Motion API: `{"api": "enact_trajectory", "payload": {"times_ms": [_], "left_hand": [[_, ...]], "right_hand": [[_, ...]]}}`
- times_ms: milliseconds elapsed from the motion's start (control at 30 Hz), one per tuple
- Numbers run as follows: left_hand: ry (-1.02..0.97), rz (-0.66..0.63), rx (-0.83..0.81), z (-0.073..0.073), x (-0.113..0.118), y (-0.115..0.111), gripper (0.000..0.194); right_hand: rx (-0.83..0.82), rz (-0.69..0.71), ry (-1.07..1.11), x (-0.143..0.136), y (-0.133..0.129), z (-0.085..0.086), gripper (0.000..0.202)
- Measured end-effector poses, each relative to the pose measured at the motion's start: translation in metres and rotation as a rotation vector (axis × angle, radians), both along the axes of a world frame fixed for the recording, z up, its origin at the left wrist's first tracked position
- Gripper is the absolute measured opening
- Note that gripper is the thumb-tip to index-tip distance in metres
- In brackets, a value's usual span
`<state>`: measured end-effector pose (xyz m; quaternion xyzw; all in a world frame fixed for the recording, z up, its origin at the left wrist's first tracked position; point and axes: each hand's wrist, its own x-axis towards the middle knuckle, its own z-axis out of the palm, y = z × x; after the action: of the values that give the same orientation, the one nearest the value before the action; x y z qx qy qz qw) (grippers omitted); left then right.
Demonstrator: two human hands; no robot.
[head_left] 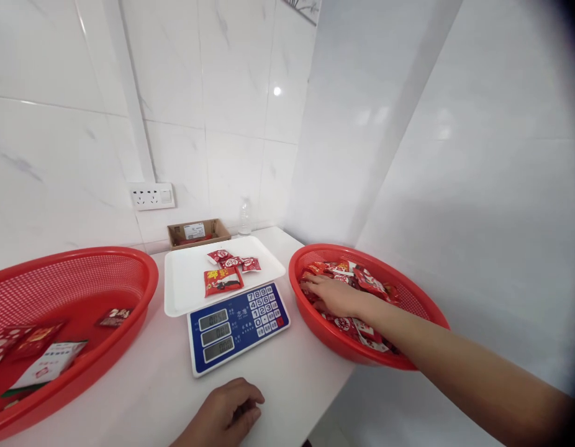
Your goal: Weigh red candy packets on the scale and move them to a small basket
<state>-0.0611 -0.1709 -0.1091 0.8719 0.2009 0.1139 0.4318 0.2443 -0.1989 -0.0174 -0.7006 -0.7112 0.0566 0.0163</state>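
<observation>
My right hand (331, 295) reaches into the right red basket (325, 344), its fingers stretched out and touching red snack packets (369, 280). Its fingertips are partly hidden among them. My left hand (229, 410) rests on the table in front of a digital scale (243, 366); its fingers are loosely bent, the thumb is apart from them, and nothing shows between. On the scale's white tray (185, 279) lie several small red packets (230, 262) and one larger red and yellow packet (222, 281). The scale's top display shows digits that are hard to read.
At the left stands another red basket (145, 273), holding several packets, one white (49, 366). Behind the tray are a cardboard box (220, 230) and a clear plastic bottle (245, 217). Tiled walls close off the back, with a socket (152, 197). The white table (287, 379) ends at the right.
</observation>
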Motion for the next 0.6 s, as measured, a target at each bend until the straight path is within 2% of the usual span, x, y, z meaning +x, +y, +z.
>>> {"api": "enact_trajectory", "payload": {"times_ms": [100, 200, 333, 433, 600], "left_hand": [[0.009, -0.012, 0.023, 0.001, 0.0, 0.0, 0.018], [0.011, -0.021, 0.034, -0.001, 0.001, 0.002, 0.019], [-0.01, -0.018, 0.034, -0.004, 0.001, 0.003, 0.02], [-0.02, -0.017, 0.021, -0.004, 0.001, 0.003, 0.021], [-0.018, 0.01, 0.024, 0.001, -0.002, 0.0, 0.021]], "right_hand": [[0.02, -0.006, 0.056, -0.001, 0.005, -0.007, 0.035], [0.064, -0.053, 0.128, 0.002, 0.007, -0.002, 0.02], [0.158, -0.186, 0.257, 0.011, 0.006, 0.016, 0.017], [0.201, -0.231, 0.364, 0.013, 0.007, 0.032, 0.018], [0.277, -0.221, 0.639, -0.019, 0.021, 0.052, 0.019]]}}
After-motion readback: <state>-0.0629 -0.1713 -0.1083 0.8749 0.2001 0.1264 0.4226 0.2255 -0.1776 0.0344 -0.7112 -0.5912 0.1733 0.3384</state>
